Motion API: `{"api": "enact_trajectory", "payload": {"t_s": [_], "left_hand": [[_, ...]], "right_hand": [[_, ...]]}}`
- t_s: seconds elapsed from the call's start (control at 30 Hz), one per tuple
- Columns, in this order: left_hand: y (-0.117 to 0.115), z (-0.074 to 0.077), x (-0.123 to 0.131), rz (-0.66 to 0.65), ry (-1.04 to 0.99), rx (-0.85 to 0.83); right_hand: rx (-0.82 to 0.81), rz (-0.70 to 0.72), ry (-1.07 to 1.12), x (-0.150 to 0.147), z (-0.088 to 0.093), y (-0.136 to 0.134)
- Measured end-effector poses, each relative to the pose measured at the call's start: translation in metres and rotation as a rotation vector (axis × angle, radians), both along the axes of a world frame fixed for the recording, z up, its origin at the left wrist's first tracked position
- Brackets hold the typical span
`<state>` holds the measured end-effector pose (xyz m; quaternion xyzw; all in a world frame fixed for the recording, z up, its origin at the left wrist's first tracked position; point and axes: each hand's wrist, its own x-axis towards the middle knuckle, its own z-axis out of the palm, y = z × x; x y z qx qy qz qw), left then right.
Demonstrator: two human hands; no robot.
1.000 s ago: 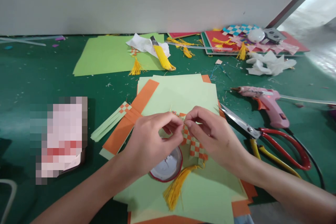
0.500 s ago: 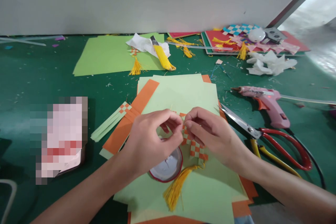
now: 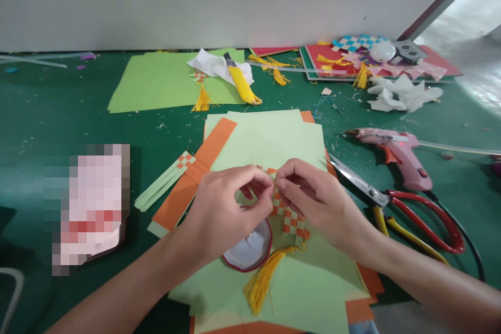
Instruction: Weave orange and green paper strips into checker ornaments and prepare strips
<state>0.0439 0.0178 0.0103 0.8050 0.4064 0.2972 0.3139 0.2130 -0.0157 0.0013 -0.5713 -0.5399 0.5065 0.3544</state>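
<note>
My left hand (image 3: 223, 214) and my right hand (image 3: 317, 203) meet over a small woven piece (image 3: 291, 219) of orange and pale green paper strips. Both pinch its upper end with fingers pressed together. A yellow tassel (image 3: 262, 279) hangs from the piece's lower end onto a pale green sheet (image 3: 274, 141). Under my left hand lies a round white lid with a red rim (image 3: 250, 250). Left of my hands, an orange strip (image 3: 203, 164) and loose green strips (image 3: 158, 188) form a second weave.
Red-handled scissors (image 3: 407, 209) and a pink glue gun (image 3: 395, 151) lie at right on the green mat (image 3: 58, 115). A yellow box cutter (image 3: 240, 83), tissue, a green sheet (image 3: 156, 81) and finished weaves (image 3: 360, 55) sit at the back. A blurred object (image 3: 90, 203) lies at left.
Almost nothing differs: both hands stay pinched on the woven piece, with only slight finger shifts at its top.
</note>
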Motion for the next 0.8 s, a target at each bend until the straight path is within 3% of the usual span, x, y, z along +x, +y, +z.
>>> {"api": "enact_trajectory", "payload": {"t_s": [0.63,0.8], "left_hand": [[0.0012,0.0060,0.0001,0.007,0.051,-0.123],[0.0055,0.0047,-0.0026,0.086,0.036,-0.110]], "right_hand": [[-0.063,0.059,0.074,0.0011,0.0018,-0.0010],[-0.001,0.076,-0.021,0.0048,0.0072,0.0011]]}}
